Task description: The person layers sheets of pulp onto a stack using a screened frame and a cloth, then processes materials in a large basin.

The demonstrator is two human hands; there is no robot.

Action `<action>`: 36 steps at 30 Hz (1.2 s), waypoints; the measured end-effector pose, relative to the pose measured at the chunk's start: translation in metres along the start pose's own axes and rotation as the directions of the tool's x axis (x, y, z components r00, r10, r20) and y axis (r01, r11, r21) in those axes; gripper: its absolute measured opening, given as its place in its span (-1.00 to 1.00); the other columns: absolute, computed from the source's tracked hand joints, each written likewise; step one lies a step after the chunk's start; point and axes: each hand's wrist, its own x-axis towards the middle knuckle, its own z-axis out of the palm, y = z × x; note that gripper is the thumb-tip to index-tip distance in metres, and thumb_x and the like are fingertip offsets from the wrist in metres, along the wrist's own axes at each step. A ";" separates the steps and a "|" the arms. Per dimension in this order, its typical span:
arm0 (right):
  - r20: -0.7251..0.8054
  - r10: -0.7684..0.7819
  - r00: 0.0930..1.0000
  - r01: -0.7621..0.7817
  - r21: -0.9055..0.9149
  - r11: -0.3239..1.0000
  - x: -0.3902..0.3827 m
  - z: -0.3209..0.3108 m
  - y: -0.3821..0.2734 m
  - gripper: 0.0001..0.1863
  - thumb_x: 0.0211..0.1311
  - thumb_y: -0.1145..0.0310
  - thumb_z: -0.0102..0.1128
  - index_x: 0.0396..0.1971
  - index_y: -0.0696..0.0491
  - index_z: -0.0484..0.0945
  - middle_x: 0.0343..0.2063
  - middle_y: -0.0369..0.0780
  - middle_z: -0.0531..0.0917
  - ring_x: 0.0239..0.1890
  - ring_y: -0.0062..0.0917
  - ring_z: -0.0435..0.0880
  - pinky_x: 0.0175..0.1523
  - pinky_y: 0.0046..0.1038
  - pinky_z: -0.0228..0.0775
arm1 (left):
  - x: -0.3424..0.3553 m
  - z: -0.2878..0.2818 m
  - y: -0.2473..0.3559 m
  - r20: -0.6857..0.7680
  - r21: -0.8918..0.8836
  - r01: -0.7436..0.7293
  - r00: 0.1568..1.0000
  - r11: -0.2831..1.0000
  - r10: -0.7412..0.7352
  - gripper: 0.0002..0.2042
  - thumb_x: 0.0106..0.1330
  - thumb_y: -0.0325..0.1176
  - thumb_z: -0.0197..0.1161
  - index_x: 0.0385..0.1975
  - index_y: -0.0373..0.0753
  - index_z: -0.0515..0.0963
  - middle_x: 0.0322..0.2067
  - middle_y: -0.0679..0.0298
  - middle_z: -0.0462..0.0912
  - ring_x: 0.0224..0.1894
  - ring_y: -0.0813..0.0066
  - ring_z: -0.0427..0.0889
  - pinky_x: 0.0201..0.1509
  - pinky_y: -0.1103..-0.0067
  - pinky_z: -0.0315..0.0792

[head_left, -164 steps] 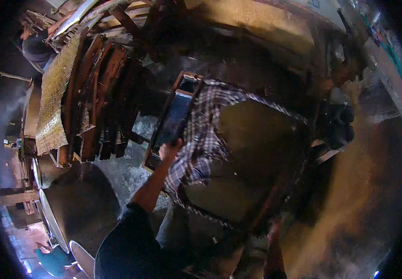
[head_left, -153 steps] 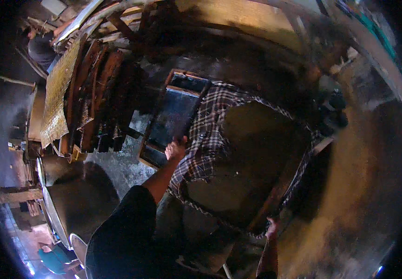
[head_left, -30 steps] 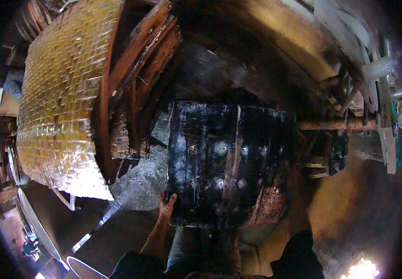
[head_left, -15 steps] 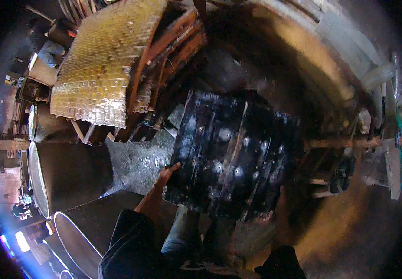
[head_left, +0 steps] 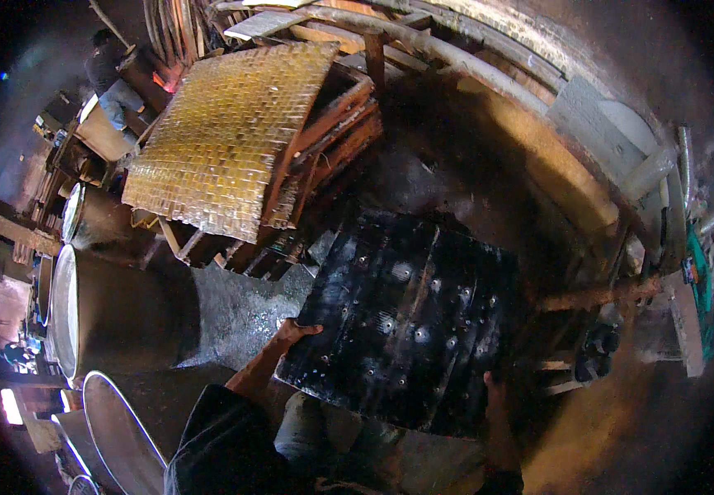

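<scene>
Your left hand [head_left: 297,332] and right hand [head_left: 494,394] clasp opposite edges of the black board [head_left: 406,318], right of the woven panel [head_left: 226,140]. If 1 grip slips, the board could tip and drop.

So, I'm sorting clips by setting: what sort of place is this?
Perhaps a dim, rustic workshop or storage shed: it has large pale-rimmed drums on the left, a yellow woven mat against reddish-brown timber, and a dark panel between the person's left hand and right hand.
</scene>
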 end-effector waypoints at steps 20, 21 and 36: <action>-0.636 -0.592 0.495 0.474 -0.374 0.797 -0.368 0.146 -0.360 -0.70 0.21 0.24 0.01 -0.15 0.11 0.33 -0.26 -0.25 0.45 -0.21 -0.47 0.41 -0.04 -0.41 0.30 | -0.126 -0.083 0.167 0.518 -0.451 -0.446 0.574 0.773 0.634 -0.40 -0.08 -0.22 0.44 -0.02 -0.34 0.41 -0.17 0.22 0.56 -0.16 0.45 0.52 -0.02 0.53 0.37; -0.624 -0.643 0.444 0.518 -0.407 0.753 -0.384 0.168 -0.388 -0.72 0.22 0.25 0.00 -0.17 0.11 0.34 -0.28 -0.25 0.45 -0.22 -0.47 0.41 -0.04 -0.42 0.30 | -0.120 -0.093 0.172 0.500 -0.456 -0.504 0.536 0.733 0.680 -0.41 -0.07 -0.23 0.43 -0.02 -0.33 0.41 -0.17 0.22 0.56 -0.14 0.43 0.52 0.00 0.53 0.37; -0.048 -0.999 0.018 0.969 -0.247 0.029 -0.379 0.526 -0.712 -0.81 0.32 0.31 -0.17 -0.37 0.09 0.38 -0.45 -0.26 0.44 -0.35 -0.48 0.40 -0.10 -0.43 0.32 | -0.208 -0.247 0.317 0.488 -0.364 -0.658 0.468 0.659 0.737 -0.47 0.27 0.07 0.00 0.07 -0.21 0.35 -0.06 0.21 0.47 -0.05 0.40 0.42 0.03 0.44 0.31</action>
